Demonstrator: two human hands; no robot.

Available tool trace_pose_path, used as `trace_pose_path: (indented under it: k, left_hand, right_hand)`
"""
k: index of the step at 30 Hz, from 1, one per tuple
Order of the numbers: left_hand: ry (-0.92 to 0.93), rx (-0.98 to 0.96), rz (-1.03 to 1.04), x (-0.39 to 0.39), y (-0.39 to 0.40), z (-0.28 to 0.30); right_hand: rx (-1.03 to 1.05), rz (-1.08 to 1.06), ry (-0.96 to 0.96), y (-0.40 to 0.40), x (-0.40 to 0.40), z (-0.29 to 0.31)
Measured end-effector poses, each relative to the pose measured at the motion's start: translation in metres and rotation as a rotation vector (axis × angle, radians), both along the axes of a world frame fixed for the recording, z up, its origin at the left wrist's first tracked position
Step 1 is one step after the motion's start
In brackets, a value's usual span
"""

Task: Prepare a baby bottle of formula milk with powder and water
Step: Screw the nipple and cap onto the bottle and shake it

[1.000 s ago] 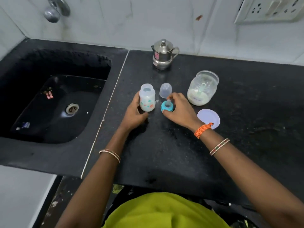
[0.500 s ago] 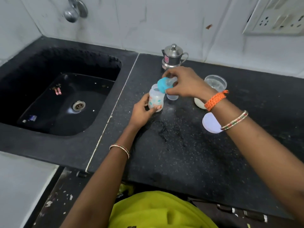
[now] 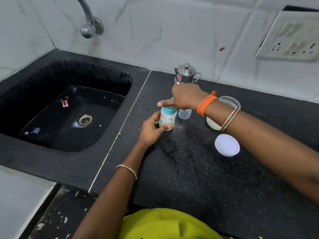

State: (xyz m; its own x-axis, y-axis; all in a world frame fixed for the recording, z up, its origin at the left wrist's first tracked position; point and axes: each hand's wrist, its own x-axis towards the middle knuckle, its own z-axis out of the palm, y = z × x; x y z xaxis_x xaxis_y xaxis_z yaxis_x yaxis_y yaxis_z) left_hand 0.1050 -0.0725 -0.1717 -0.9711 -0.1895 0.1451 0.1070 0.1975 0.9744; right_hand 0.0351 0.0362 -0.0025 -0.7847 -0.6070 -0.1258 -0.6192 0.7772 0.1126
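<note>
Head view: left hand [image 3: 149, 129] grips the bottle [image 3: 167, 120]; right hand [image 3: 185, 96] pinches its teal cap [image 3: 169, 111]. Powder sits in the open jar [image 3: 224, 113]. Bare counter [image 3: 198, 178] lies nearer the person.

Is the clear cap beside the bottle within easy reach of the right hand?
Probably yes. The right hand is on the bottle's teal collar, right above the clear cap; nothing lies between them, but it must let go first.

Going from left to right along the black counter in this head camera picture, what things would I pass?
Sink drain → baby bottle with its teal cap, held by the left hand → clear cup → powder jar and, nearer, its white lid. The steel pot stands at the back, above the right hand.
</note>
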Motion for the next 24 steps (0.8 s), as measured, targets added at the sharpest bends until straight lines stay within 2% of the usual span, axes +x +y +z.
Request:
trace_pose_path:
  k: [2,6,11,17,20,24]
  left_hand:
    - [-0.016,-0.017,0.011,0.0,0.0,0.0]
    - [-0.024,-0.027,0.015,0.0,0.0,-0.001]
    - [-0.035,-0.018,0.021,0.002,0.001,0.003]
    - [-0.056,-0.03,0.027,0.003,0.001,0.005]
    - [-0.055,-0.043,0.033,0.004,0.002,0.006]
    - [-0.05,-0.046,0.033,0.004,0.002,0.006]
  right_hand:
    - [-0.057,-0.009,-0.123,0.003,-0.006,0.002]
    - [-0.058,0.203,-0.283,0.009,-0.008,0.002]
    - [-0.101,0.325,-0.264,0.005,-0.013,-0.008]
    - [-0.021,0.393,-0.271,-0.002,-0.017,0.002]
    - [-0.024,0.378,-0.261,-0.004,-0.016,0.0]
    - [0.013,0.306,-0.116,-0.006,-0.012,-0.008]
